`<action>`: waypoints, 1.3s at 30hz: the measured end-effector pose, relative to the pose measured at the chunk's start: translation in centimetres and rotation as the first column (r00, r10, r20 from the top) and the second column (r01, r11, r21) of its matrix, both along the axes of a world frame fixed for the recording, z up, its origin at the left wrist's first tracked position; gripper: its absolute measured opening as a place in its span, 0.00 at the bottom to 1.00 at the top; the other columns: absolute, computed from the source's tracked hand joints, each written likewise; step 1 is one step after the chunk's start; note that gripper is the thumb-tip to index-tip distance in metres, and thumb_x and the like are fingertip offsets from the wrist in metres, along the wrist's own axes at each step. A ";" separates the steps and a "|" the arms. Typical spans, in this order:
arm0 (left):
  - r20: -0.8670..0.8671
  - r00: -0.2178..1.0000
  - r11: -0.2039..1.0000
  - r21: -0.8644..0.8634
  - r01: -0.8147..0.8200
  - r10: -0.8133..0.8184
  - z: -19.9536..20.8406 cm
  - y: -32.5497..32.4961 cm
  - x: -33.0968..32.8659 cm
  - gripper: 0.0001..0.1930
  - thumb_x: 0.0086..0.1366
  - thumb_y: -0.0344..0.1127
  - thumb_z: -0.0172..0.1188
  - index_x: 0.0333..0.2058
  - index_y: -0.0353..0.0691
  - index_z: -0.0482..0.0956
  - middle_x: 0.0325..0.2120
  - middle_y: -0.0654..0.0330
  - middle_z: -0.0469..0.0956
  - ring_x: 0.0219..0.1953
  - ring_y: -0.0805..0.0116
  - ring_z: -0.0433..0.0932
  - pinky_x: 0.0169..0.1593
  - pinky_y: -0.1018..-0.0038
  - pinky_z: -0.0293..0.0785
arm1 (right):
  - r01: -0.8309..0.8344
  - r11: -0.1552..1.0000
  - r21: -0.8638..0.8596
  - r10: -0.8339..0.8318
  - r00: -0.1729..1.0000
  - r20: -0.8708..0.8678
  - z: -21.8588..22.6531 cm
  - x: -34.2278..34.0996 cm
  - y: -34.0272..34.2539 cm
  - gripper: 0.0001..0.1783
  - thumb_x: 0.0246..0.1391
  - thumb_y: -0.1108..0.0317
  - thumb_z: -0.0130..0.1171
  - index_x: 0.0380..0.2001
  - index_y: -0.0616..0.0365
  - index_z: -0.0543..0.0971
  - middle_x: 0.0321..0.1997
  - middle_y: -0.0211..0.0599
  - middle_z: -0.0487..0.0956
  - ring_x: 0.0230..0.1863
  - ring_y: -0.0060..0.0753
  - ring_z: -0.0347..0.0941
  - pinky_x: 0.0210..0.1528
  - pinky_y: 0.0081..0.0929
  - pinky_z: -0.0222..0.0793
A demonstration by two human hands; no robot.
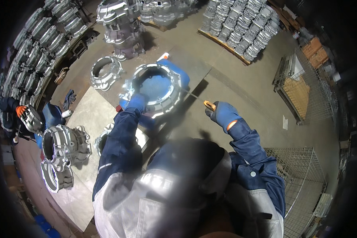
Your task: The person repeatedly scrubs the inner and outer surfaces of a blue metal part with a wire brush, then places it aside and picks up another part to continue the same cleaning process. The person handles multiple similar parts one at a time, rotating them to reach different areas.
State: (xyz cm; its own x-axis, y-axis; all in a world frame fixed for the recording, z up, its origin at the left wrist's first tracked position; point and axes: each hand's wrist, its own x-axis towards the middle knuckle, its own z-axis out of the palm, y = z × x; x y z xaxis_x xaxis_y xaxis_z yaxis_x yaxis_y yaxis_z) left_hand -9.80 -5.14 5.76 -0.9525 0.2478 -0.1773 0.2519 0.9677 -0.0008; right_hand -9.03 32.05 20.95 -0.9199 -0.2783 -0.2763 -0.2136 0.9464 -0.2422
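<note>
A ring-shaped silver metal casting (171, 102) stands tilted on a blue pad (178, 73) at the table's far edge. My left hand (137, 103), in a blue glove, is closed on the casting's near left rim. In my gloved right hand (225, 114) is a file (209, 105) with an orange handle. Its thin shaft reaches left to the casting's right rim; whether the tip touches is too blurred to tell. Another ring casting (106, 72) lies flat beyond my left hand. Part of a casting (103, 139) shows beside my left forearm.
Several castings (63, 146) are stacked on the table (81, 190) at left. A co-worker's orange-gloved hand (21, 111) holds a casting farther left. Loaded pallets (240, 29) stand at the back. Wire cages (301, 170) are on the right, one holding cardboard.
</note>
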 end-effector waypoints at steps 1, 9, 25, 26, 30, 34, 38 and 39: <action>-0.025 0.995 0.992 0.078 -0.096 0.098 -0.2 0.6 0.4 0.13 0.48 0.44 0.63 0.29 0.42 0.84 0.30 0.51 0.81 0.35 0.52 0.81 0.40 0.62 0.76 | 0.008 1.000 0.027 -0.009 0.999 0.046 -0.2 0.7 0.6 0.33 0.54 0.38 0.48 0.31 0.60 0.82 0.29 0.51 0.80 0.34 0.56 0.77 0.38 0.46 0.71; -0.119 0.830 0.781 0.432 -0.451 0.545 0.4 9.5 1.4 0.27 0.48 0.59 0.59 0.33 0.37 0.81 0.31 0.43 0.79 0.38 0.46 0.78 0.45 0.57 0.70 | 0.183 0.978 -0.102 -0.168 0.975 0.145 -2.1 3.0 5.0 0.23 0.52 0.48 0.60 0.33 0.60 0.77 0.17 0.35 0.76 0.13 0.28 0.72 0.20 0.28 0.69; -0.093 0.548 0.463 0.662 -0.590 0.831 0.9 8.1 8.5 0.27 0.51 0.39 0.61 0.51 0.39 0.72 0.47 0.46 0.73 0.50 0.46 0.71 0.56 0.58 0.63 | -0.038 0.999 0.017 0.032 0.964 0.264 0.4 0.7 -0.4 0.29 0.52 0.37 0.49 0.36 0.51 0.82 0.35 0.49 0.81 0.40 0.54 0.77 0.43 0.43 0.72; -0.074 0.472 0.411 0.622 -0.666 0.878 0.2 7.2 10.2 0.27 0.52 0.40 0.61 0.52 0.39 0.72 0.47 0.46 0.73 0.49 0.46 0.71 0.56 0.58 0.64 | -0.116 0.993 0.014 0.108 0.958 0.265 0.4 0.9 -0.9 0.28 0.53 0.37 0.49 0.38 0.50 0.81 0.36 0.48 0.81 0.40 0.54 0.76 0.43 0.43 0.72; -0.164 0.255 0.299 0.361 -0.883 0.953 -4.7 3.8 17.4 0.31 0.57 0.46 0.54 0.58 0.40 0.65 0.50 0.51 0.74 0.56 0.57 0.69 0.60 0.62 0.58 | -0.411 0.911 0.037 0.406 0.908 0.101 0.4 1.4 -3.8 0.24 0.55 0.42 0.49 0.48 0.42 0.78 0.38 0.44 0.80 0.39 0.53 0.76 0.42 0.42 0.72; 0.114 0.116 0.094 0.184 -0.979 0.987 -11.0 2.7 24.0 0.31 0.56 0.45 0.57 0.58 0.44 0.66 0.52 0.52 0.74 0.58 0.56 0.69 0.60 0.63 0.61 | -0.407 0.902 -0.147 0.408 0.913 -0.028 0.6 1.6 -6.8 0.27 0.47 0.41 0.59 0.41 0.50 0.80 0.35 0.46 0.81 0.38 0.52 0.77 0.41 0.43 0.72; 0.212 0.064 0.042 0.108 -0.993 0.975 -15.8 2.7 28.5 0.29 0.53 0.49 0.64 0.52 0.45 0.71 0.46 0.51 0.77 0.48 0.51 0.77 0.50 0.60 0.72 | -0.463 0.886 -0.036 0.464 0.884 0.057 1.0 1.3 -6.3 0.21 0.55 0.45 0.51 0.45 0.44 0.78 0.38 0.46 0.80 0.38 0.52 0.76 0.41 0.42 0.71; 0.268 0.025 -0.017 0.154 -0.988 0.963 -16.2 2.6 29.0 0.30 0.52 0.50 0.64 0.52 0.45 0.71 0.45 0.51 0.78 0.47 0.51 0.77 0.49 0.61 0.73 | -0.422 0.906 0.029 0.417 0.902 0.107 0.9 1.2 -5.7 0.20 0.57 0.46 0.50 0.45 0.43 0.78 0.39 0.46 0.80 0.39 0.52 0.76 0.41 0.41 0.71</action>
